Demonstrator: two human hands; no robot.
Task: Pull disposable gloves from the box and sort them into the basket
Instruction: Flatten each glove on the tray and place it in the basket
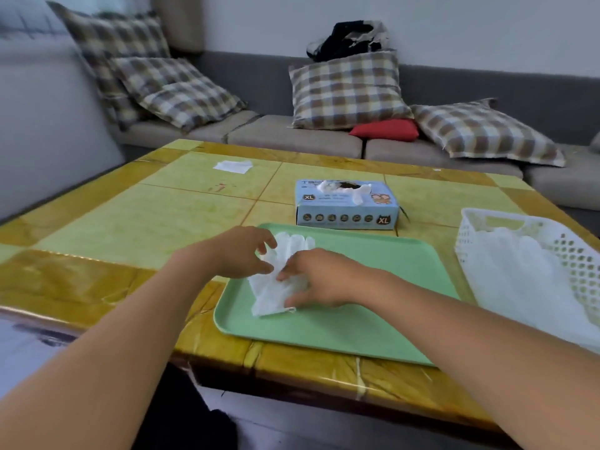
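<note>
Glove (272, 280) lies lengthwise on tray's (373, 323) left end, cuff toward person; right hand (316, 280) grip pins cuff, left hand (242, 253) fingers loose at its edge; basket (487, 241) off right.

white basket (480, 222) cut off at right edge, glove (276, 287) partly hidden under both hands, box (347, 206) print unreadable

A yellow-green tiled table (181, 203) carries a mint-green tray (373, 323), a blue XL glove box (345, 209), a white perforated basket (480, 222) at right, and a white tissue (233, 166) far left.
</note>
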